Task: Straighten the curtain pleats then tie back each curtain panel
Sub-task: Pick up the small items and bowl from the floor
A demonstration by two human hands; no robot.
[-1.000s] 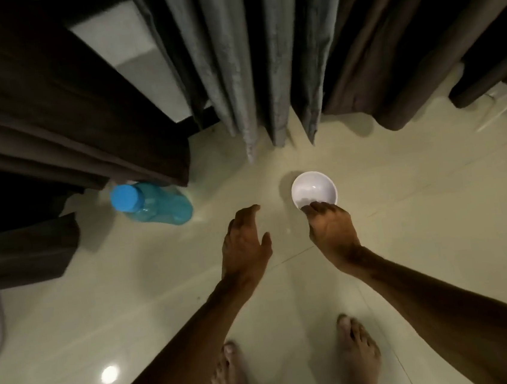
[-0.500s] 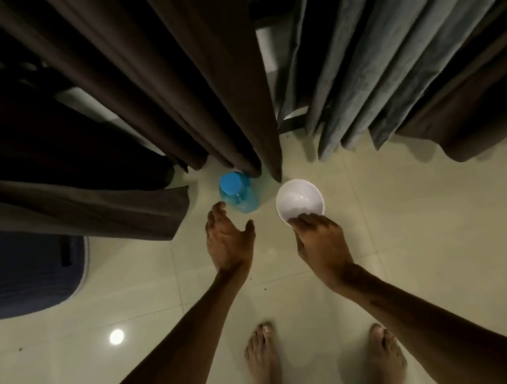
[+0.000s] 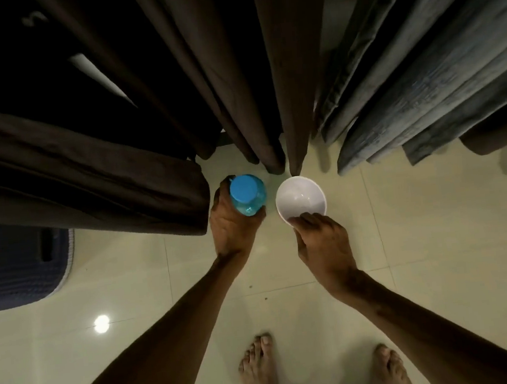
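curtain panels hang across the far side of the scene, their hems just above the pale tiled floor [image 3: 440,250]: a brown curtain [image 3: 233,69] at the middle and a grey curtain [image 3: 422,86] to its right, both in loose, uneven pleats, neither touched by a hand. at the far left a dark blue mat [image 3: 13,273] lies on the tiles, partly under a heavy fold of brown fabric [image 3: 82,178] (whether it belongs to the same panel i cannot tell). right of that fold, the left hand [image 3: 234,228] has its fingers and thumb curled round a blue bottle [image 3: 248,197], seen from above with its blue cap on; the tinted body is clear, but i cannot tell what it holds. just beside it on the right, not quite touching, is a white bowl [image 3: 300,199], its inside showing only plain white. the right hand [image 3: 323,247] pinches the bowl's near rim, fingers bent over the edge. both containers sit right below the brown curtain's hem. two bare feet [image 3: 258,369] stand on the tiles at the near edge.
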